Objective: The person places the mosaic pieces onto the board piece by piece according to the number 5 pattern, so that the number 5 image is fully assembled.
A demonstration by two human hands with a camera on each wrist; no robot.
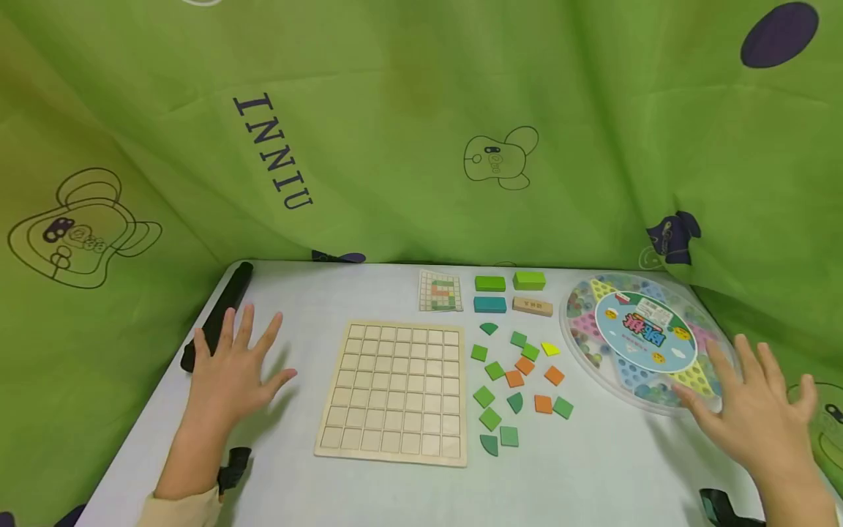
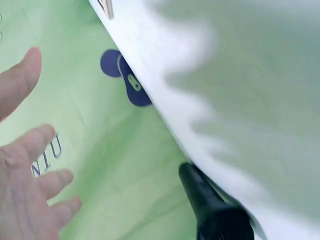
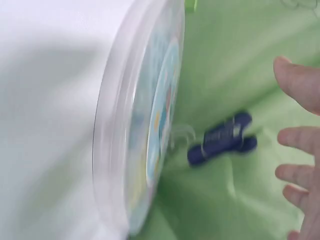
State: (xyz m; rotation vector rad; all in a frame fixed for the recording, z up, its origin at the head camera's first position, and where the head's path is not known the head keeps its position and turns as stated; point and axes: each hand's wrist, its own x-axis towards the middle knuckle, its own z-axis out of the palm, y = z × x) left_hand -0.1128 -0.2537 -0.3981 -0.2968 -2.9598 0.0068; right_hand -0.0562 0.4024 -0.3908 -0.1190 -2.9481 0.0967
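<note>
Hovering with fingers spread, the left hand (image 1: 233, 369) and right hand (image 1: 757, 410) hold nothing above the white table (image 1: 593, 468). Between them lies a pale wooden grid board (image 1: 394, 391), every square still bare. Small green, orange and yellow wooden tiles (image 1: 516, 380) lie scattered just beside it, none yet placed.

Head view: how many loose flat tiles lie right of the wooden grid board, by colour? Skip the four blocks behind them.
Green tiles: 8
Orange tiles: 4
Teal curved tiles: 3
Yellow tile: 1
Total: 16
</note>
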